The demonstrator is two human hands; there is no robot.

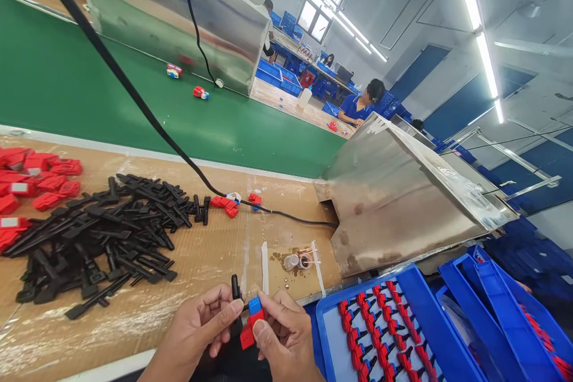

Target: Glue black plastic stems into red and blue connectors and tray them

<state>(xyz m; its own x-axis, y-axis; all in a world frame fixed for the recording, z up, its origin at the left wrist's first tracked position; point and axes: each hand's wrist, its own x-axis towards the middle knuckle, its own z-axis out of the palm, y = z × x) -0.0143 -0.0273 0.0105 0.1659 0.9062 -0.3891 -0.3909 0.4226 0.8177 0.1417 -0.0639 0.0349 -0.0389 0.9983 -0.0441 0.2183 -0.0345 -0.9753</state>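
Note:
Between finger and thumb, my left hand [199, 328] grips a black plastic stick part [235, 289], held upright. Close beside it, my right hand [286, 334] pinches a red and blue plastic toy piece [249, 333], its blue block at the top. The two pieces are side by side; whether they are joined I cannot make out. Left of my hands lies a big heap of black stick parts [107, 233]. Beyond it is a pile of red plastic pieces [36, 179]. To my right, a blue tray [323, 316] holds rows of red pieces with black sticks attached.
A small cup [290, 261] stands on a stained patch of bench. A black cable [134, 101] crosses the cardboard-covered bench [210, 250]. Behind runs a green conveyor belt [147, 95] with two toy pieces. A metal hood [403, 197] stands right. Another person [358, 104] sits further back.

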